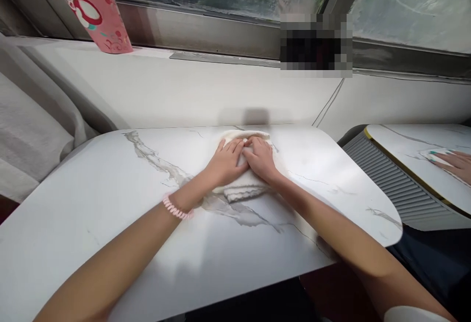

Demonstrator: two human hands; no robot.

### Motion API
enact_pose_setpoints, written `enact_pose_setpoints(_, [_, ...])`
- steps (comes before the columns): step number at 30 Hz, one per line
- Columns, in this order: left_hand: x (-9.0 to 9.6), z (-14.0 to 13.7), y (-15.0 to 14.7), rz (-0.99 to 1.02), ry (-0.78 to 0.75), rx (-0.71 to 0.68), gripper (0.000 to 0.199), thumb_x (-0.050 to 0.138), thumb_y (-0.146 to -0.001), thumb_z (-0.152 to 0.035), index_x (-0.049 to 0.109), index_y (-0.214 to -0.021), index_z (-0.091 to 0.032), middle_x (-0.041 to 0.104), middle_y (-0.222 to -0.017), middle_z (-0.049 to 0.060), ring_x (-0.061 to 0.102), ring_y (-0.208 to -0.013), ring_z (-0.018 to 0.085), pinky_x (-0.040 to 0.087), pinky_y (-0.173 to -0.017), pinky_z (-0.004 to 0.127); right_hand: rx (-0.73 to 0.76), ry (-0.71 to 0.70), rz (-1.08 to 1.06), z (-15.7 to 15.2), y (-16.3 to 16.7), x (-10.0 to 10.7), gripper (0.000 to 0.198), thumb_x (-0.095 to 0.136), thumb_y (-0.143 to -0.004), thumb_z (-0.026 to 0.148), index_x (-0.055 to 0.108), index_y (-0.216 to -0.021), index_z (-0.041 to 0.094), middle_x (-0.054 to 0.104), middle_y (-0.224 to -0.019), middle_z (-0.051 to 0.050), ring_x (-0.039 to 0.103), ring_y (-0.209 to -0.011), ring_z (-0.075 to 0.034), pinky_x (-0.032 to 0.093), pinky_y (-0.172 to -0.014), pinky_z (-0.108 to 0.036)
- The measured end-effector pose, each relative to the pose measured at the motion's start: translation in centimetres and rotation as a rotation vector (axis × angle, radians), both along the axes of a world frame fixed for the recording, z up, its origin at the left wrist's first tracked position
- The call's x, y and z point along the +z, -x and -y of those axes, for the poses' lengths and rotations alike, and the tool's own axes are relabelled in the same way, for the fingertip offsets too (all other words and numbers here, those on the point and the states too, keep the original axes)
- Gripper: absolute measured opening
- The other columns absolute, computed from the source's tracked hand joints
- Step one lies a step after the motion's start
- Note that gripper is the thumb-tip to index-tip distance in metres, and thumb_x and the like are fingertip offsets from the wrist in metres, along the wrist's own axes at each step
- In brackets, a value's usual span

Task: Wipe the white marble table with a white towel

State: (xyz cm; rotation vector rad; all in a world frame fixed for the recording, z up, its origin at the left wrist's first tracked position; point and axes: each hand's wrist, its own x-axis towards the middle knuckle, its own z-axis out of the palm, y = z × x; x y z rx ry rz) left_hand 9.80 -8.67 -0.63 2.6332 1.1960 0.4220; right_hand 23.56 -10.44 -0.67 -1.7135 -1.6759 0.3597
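Note:
A folded white cloth point(245, 192) lies on the white marble-patterned table point(147, 243), near its far edge. Flat on the cloth's left part rests my left hand point(228, 160), fingers stretched forward and a little apart; a pink coiled band point(176, 208) circles that wrist. Beside it my right hand point(260, 158) presses on the cloth with its fingers extended. The two hands touch around the thumbs and fingertips. Parts of the cloth are hidden beneath both palms.
At the right, another person's hand point(456, 162) lies on a second marble-patterned table point(397, 138) with a ribbed side. A white wall and a window ledge run behind my table. A pink patterned object point(99, 18) stands on the ledge; grey fabric point(33, 121) drapes at the left.

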Motion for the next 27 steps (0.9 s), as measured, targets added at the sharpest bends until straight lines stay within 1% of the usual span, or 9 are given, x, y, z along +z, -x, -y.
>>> enact_pose_setpoints(6, [-0.1, -4.9, 0.7, 0.019, -0.028, 0.034, 0.060, 0.036, -0.094, -0.046, 0.039, -0.143, -0.011, 0.039, -0.153, 0.014, 0.031, -0.144, 0.023, 0.009, -0.122, 0.045, -0.003, -0.058, 0.009, -5.7, 1.0, -0.5, 0.015, 0.044, -0.080, 0.025, 0.058, -0.085, 0.022, 0.066, -0.107, -0.009, 0.054, -0.112, -0.028, 0.034, -0.107, -0.048])
enact_pose_setpoints(9, [-0.2, -6.6, 1.0, 0.017, -0.030, 0.062, 0.060, 0.034, -0.095, -0.050, 0.039, -0.142, -0.013, 0.039, -0.154, 0.013, 0.029, -0.145, 0.022, 0.009, -0.122, 0.045, 0.016, -0.082, -0.163, -8.0, 0.2, -0.7, 0.027, 0.039, -0.076, 0.018, 0.064, -0.084, 0.020, 0.070, -0.104, -0.008, 0.059, -0.107, -0.025, 0.040, -0.105, -0.043])
enact_pose_setpoints(11, [-0.2, -7.4, 1.2, 0.007, -0.034, 0.071, 0.062, 0.032, -0.095, -0.053, 0.038, -0.143, -0.014, 0.039, -0.154, 0.012, 0.028, -0.145, 0.023, 0.009, -0.122, 0.045, 0.028, -0.078, -0.272, -9.0, -0.7, -0.8, 0.038, 0.036, -0.071, 0.013, 0.069, -0.088, 0.019, 0.072, -0.105, -0.006, 0.062, -0.104, -0.022, 0.044, -0.101, -0.039])
enact_pose_setpoints(13, [-0.2, -7.8, 1.3, -0.007, -0.035, 0.065, 0.063, 0.032, -0.095, -0.054, 0.038, -0.143, -0.014, 0.038, -0.154, 0.013, 0.027, -0.145, 0.023, 0.009, -0.122, 0.045, 0.036, -0.056, -0.271, -9.5, -1.4, -0.7, 0.045, 0.036, -0.068, 0.010, 0.072, -0.095, 0.018, 0.073, -0.105, -0.006, 0.064, -0.103, -0.022, 0.047, -0.098, -0.038])
enact_pose_setpoints(15, [-0.2, -7.9, 1.4, -0.015, -0.036, 0.059, 0.063, 0.031, -0.096, -0.054, 0.038, -0.144, -0.014, 0.038, -0.154, 0.012, 0.026, -0.146, 0.023, 0.009, -0.122, 0.045, 0.054, -0.034, -0.179, -9.6, -1.8, -0.6, 0.046, 0.038, -0.071, 0.010, 0.073, -0.100, 0.017, 0.072, -0.106, -0.007, 0.063, -0.103, -0.023, 0.047, -0.097, -0.038])
enact_pose_setpoints(17, [-0.2, -7.8, 1.4, -0.014, -0.039, 0.060, 0.063, 0.030, -0.096, -0.053, 0.038, -0.144, -0.012, 0.038, -0.154, 0.013, 0.026, -0.146, 0.023, 0.009, -0.122, 0.045, 0.066, -0.052, -0.055, -9.5, -1.8, -0.5, 0.044, 0.038, -0.076, 0.009, 0.073, -0.102, 0.015, 0.071, -0.111, -0.010, 0.061, -0.108, -0.023, 0.045, -0.101, -0.038])
enact_pose_setpoints(21, [-0.1, -7.3, 1.4, -0.003, -0.046, 0.063, 0.063, 0.031, -0.097, -0.050, 0.038, -0.144, -0.009, 0.037, -0.154, 0.014, 0.027, -0.145, 0.023, 0.008, -0.122, 0.045, 0.071, -0.077, 0.136, -9.0, -1.6, -0.6, 0.041, 0.038, -0.084, 0.010, 0.069, -0.110, 0.015, 0.067, -0.121, -0.012, 0.054, -0.119, -0.029, 0.039, -0.106, -0.048])
enact_pose_setpoints(24, [-0.1, -7.1, 1.4, -0.005, -0.047, 0.076, 0.060, 0.030, -0.097, -0.050, 0.038, -0.144, -0.012, 0.037, -0.155, 0.013, 0.027, -0.146, 0.022, 0.009, -0.122, 0.045, 0.075, -0.043, 0.169, -8.6, -1.7, -0.7, 0.040, 0.038, -0.086, 0.011, 0.066, -0.115, 0.016, 0.065, -0.123, -0.012, 0.052, -0.120, -0.030, 0.038, -0.104, -0.050])
enact_pose_setpoints(27, [-0.2, -7.2, 1.3, -0.009, -0.052, 0.081, 0.059, 0.030, -0.097, -0.050, 0.039, -0.143, -0.014, 0.037, -0.155, 0.013, 0.027, -0.146, 0.022, 0.010, -0.122, 0.046, 0.067, -0.047, 0.169, -8.5, -1.6, -0.9, 0.039, 0.037, -0.087, 0.011, 0.065, -0.114, 0.017, 0.064, -0.124, -0.012, 0.051, -0.120, -0.030, 0.036, -0.104, -0.051])
